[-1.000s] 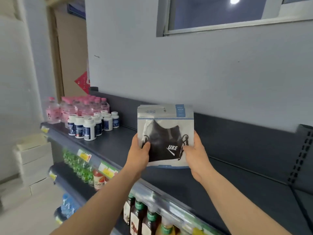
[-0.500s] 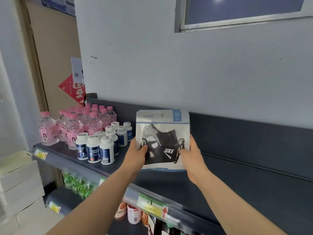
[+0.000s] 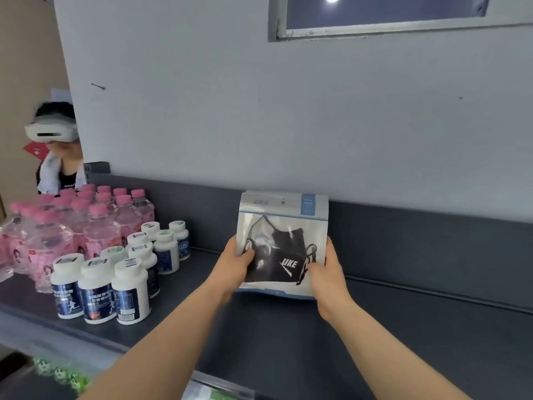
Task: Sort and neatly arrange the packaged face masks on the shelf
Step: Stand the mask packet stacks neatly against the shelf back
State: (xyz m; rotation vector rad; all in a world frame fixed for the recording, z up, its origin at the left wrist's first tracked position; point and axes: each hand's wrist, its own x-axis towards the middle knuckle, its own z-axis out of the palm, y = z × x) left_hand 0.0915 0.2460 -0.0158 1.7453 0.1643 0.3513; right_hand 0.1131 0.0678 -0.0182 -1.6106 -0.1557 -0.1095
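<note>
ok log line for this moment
item: clear packaged black face mask, upright | left hand: grips left edge | right hand: grips right edge | place: over dark grey shelf

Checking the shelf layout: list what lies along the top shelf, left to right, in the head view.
pink-capped water bottles → white pill bottles → left hand → packaged face mask → right hand

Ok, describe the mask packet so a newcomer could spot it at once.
Start at the dark grey top shelf under the pale wall. Right of the pink-capped bottles and white jars, the left hand and right hand hold a flat packet upright. Unlike those round containers, it is a clear pouch showing a black mask.
</note>
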